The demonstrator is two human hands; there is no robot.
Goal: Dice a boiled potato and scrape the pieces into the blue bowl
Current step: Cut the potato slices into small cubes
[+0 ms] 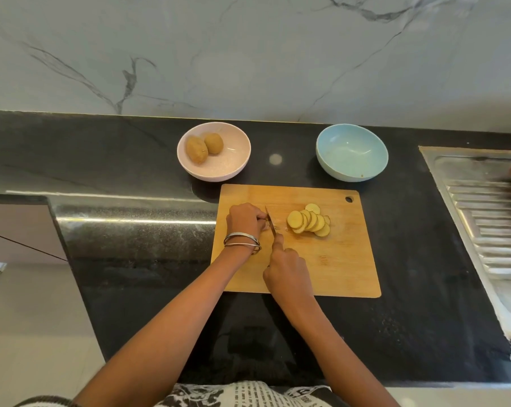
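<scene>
On the wooden cutting board (336,265) lies a fanned row of round potato slices (308,221). At the board's left part my left hand (244,220) curls over the last bit of potato, which is almost fully hidden under the fingers. My right hand (286,268) grips the knife (270,221) by its handle, forefinger along the spine, the blade standing just right of my left fingertips. The blue bowl (352,152) stands behind the board to the right and holds no potato.
A pink bowl (216,168) with two whole unpeeled potatoes (204,146) stands behind the board to the left. A steel sink drainboard (489,218) lies at the right on the black counter (131,160). The counter's edge steps in at the left.
</scene>
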